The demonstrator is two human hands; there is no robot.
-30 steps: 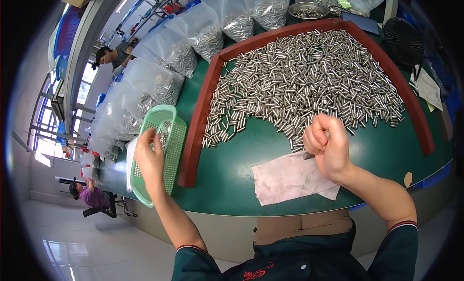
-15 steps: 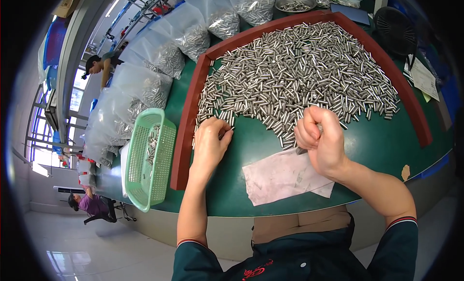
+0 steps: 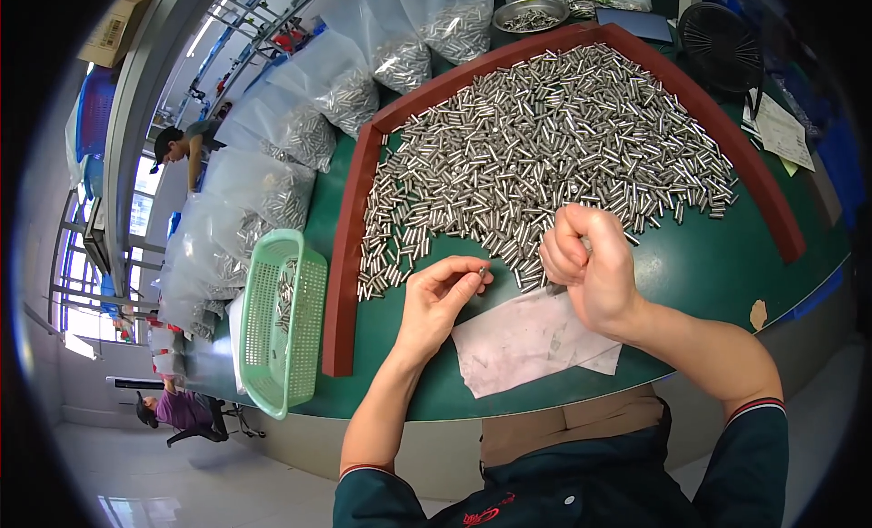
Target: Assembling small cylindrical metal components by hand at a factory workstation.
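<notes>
A wide heap of short, shiny metal pins point(image 3: 545, 146) lies on the green tabletop point(image 3: 690, 283). My left hand point(image 3: 438, 305), at the near side of the heap, pinches a small metal pin point(image 3: 483, 272) between thumb and fingertips. To its right, my right hand point(image 3: 595, 273) is closed in a fist. A bit of grey shows at the fist's edge; the rest of what it holds is hidden by the fingers. Under and beside the right wrist lies a stained pinkish cloth point(image 3: 509, 346).
Dark red bars point(image 3: 350, 255) fence the heap on several sides. Left of them stands a green plastic basket point(image 3: 313, 337) with some pins inside. Clear bags of pins point(image 3: 345, 92), a metal bowl point(image 3: 531, 17) and a black fan point(image 3: 718, 46) line the back. Two people are farther left.
My left hand has moved right from the heap's left edge toward my right hand, now with a pin in its fingertips. The right fist stays in nearly the same place. The view has shifted slightly.
</notes>
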